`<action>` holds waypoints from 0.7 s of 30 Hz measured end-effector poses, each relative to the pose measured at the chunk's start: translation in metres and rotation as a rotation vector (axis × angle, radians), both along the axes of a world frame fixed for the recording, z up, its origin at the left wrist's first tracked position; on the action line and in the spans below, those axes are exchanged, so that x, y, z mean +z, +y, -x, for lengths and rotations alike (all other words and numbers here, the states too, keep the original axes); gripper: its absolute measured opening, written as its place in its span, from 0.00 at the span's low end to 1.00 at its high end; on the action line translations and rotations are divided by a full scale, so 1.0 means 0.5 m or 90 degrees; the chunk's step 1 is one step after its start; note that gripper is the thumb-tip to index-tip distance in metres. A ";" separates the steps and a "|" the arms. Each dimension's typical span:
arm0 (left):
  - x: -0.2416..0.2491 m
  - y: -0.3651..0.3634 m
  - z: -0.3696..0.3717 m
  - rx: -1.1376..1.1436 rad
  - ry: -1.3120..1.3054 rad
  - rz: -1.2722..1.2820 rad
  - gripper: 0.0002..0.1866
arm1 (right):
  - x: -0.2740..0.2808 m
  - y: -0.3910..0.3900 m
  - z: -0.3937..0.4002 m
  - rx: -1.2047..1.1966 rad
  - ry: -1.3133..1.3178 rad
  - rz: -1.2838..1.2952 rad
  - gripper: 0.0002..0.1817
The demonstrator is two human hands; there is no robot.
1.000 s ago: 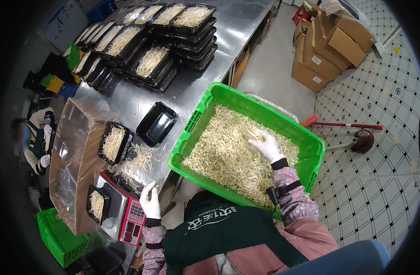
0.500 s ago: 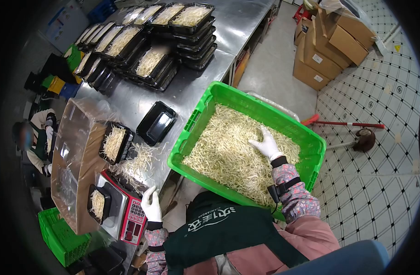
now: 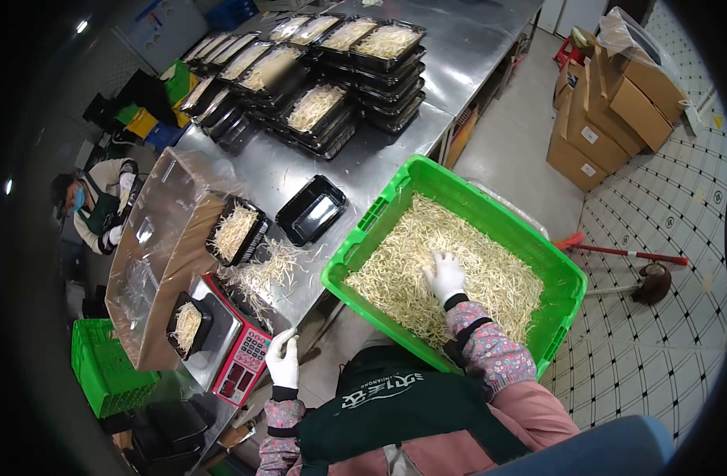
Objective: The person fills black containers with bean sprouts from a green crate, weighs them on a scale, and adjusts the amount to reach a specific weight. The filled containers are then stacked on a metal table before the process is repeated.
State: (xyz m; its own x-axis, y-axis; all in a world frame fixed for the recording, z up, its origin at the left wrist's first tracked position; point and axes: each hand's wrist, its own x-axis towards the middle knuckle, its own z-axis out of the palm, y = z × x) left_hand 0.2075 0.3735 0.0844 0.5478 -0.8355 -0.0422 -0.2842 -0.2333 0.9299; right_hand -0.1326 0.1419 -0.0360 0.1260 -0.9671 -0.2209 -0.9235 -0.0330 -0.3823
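Observation:
My right hand [image 3: 445,276], in a white glove, rests on the heap of bean sprouts [image 3: 482,262] inside a large green crate [image 3: 569,305]. Its fingers are apart, tips partly sunk among the sprouts. My left hand [image 3: 282,361], also gloved, hovers beside the red-framed scale [image 3: 251,349], open with fingers loosely bent and nothing visible in it. On the scale sits a small black tray of sprouts [image 3: 187,327]. Behind it, a fuller black tray [image 3: 236,232] tilts beside loose sprouts [image 3: 270,270] scattered on the metal table [image 3: 383,163].
An empty black tray [image 3: 311,210] lies between the loose sprouts and the crate. Stacks of filled trays [image 3: 387,75] stand at the back. A plastic-lined carton [image 3: 161,238] flanks the scale. A co-worker [image 3: 101,202] is at far left; cardboard boxes [image 3: 609,119] stand at right.
My right hand has moved left and toward the middle of the sprouts, its fingers less stretched out. My left hand stays by the scale. The whole view has shifted slightly.

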 end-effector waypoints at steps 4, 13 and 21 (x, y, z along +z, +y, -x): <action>0.001 0.033 0.000 0.055 -0.018 -0.020 0.09 | -0.008 -0.012 0.044 -0.010 -0.038 0.092 0.24; 0.069 0.103 -0.028 0.135 -0.111 0.017 0.11 | -0.078 -0.050 0.194 0.017 -0.265 0.029 0.26; 0.114 0.187 -0.202 0.340 -0.191 0.138 0.15 | 0.076 -0.078 0.133 0.015 -0.426 0.056 0.23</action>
